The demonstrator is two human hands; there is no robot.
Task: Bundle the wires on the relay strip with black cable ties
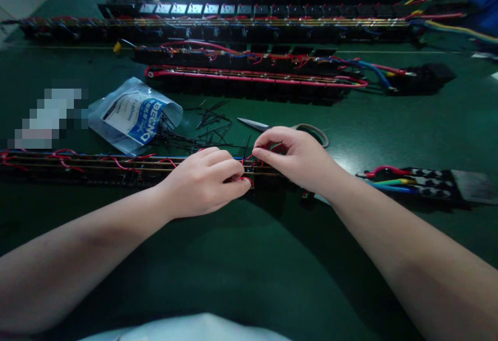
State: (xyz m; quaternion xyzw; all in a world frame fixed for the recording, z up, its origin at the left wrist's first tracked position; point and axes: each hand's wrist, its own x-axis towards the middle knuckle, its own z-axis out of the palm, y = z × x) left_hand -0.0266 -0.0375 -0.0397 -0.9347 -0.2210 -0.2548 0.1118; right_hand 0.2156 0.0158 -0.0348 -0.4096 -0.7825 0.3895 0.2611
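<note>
Dim greenish light; white glare burns out the far top; arms throw soft shadows on the worktop point(249, 268); left hand point(202, 183) and right hand point(298, 157) sharp; edges bow outward; pixelated patch point(49, 115) at left.

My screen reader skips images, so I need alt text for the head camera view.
The left hand and right hand pinch red wires on a long black wired strip lying across a green table. Beyond lie scissors, loose cable ties, a plastic bag and more wired strips.
</note>
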